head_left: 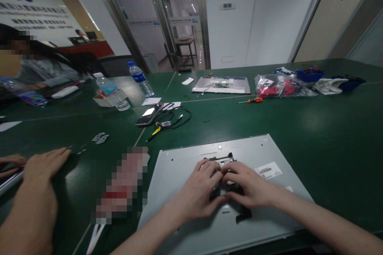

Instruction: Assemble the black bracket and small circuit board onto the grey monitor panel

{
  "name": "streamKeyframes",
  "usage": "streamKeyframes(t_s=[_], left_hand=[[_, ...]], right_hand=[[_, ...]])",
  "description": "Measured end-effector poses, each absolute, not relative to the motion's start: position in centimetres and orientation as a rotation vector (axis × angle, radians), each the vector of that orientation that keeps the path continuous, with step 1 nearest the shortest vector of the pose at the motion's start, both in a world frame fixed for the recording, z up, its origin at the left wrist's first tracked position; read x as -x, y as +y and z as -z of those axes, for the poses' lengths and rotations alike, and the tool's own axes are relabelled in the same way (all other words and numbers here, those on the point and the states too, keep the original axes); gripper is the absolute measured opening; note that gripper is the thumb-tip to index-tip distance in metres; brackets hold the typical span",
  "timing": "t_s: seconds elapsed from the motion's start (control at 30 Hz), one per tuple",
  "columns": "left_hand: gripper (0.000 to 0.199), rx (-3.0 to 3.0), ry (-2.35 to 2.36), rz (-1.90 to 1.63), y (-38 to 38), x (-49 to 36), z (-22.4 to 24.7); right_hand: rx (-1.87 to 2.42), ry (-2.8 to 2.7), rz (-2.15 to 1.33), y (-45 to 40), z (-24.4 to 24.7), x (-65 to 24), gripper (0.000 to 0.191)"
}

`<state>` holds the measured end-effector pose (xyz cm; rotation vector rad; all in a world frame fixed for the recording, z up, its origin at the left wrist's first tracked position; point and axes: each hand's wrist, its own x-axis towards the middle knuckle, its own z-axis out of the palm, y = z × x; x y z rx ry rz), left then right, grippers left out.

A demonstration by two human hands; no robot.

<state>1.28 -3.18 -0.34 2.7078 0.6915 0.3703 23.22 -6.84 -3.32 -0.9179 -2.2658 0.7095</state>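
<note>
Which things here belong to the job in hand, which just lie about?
Likely in the job:
- flat grey metal panel
- small black parts at left hand and right hand

Likely lying about:
- blue-capped clear plastic bottle
- flat black phone-like device

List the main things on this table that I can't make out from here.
Head view: middle of the black parts on the metal panel, hidden by the left hand and right hand.
Head view: print on the white label, too small.
Head view: pixelated item, masked by blocks.
Head view: silvery object, cut off by the left edge.
</note>
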Motion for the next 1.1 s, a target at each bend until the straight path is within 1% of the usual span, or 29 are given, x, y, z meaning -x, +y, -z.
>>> streamKeyframes(t_s=[0.07, 0.17, 0.3, 0.47, 0.67, 0.8, 1.0, 1.1], left_hand=[[0.048, -2.709, 0.708, -0.353, -3.2, -1.3, 0.2], [0.052, -2.714, 0.725, -0.343, -3.3, -1.3, 0.0], [0.044, -2.717, 0.724, -0.366, -3.4, -1.3, -0.1], [0.044, -2.712, 0.715, -0.364, -3.2, -1.2, -0.1], [0.037, -2.713, 0.721, -0.381, -3.1, -1.2, -0.1], [0.041, -2.711, 0.727, -0.387, -3.1, -1.3, 0.0], [0.050, -2.705, 0.751, -0.362, -3.2, -1.3, 0.1], [0.050, -2.700, 0.759, -0.335, -3.1, -1.3, 0.1]], right_hand=[[0.940, -2.225, -0.681, -6.8, 3.0, -23.6, 0.027], [0.967, -2.189, -0.624, -6.6, 2.7, -24.1, 0.025], [0.990, -2.206, -0.569, -6.3, 2.6, -24.4, 0.022], [0.994, -2.220, -0.559, -6.3, 2.6, -24.5, 0.022], [1.010, -2.214, -0.556, -6.2, 2.6, -24.7, 0.019], [1.013, -2.223, -0.557, -6.1, 2.6, -24.7, 0.020], [0.981, -2.276, -0.576, -6.4, 2.8, -24.3, 0.028], [0.963, -2.322, -0.579, -6.6, 2.8, -24.1, 0.026]])
